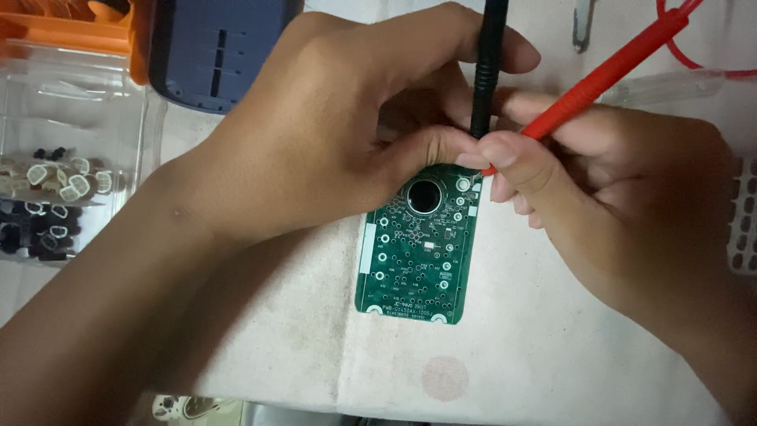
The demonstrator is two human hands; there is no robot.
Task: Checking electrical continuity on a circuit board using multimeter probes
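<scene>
On the pale cloth (pixel 300 347) that covers the work surface, seen from the head camera, a green circuit board (pixel 418 252) lies flat with its long side running away from the viewer, its round black opening (pixel 424 196) near the far end. At that far end both hands meet. The left hand (pixel 339 118) comes in from the lower left, its fingers curled and closed around a black probe (pixel 486 63), which stands nearly upright with its tip down at the board's top edge; the thumb lies across the shaft and the fingertips press just above the board. The right hand (pixel 623 205) comes from the right, pinching a red probe (pixel 607 71) between thumb and forefinger like a pen; the probe slants down from the upper right toward the board's top right corner, and its tip is hidden behind the fingertips, so whether it touches a pad cannot be told. A red wire (pixel 702 67) curves away at the upper right. Left of the board, well apart, stands a clear plastic container (pixel 71 102) holding small white and black parts (pixel 55 189), with an orange tray (pixel 71 31) and a dark blue case (pixel 221 47) beyond it. A white perforated piece (pixel 743 221) shows at the right edge.
</scene>
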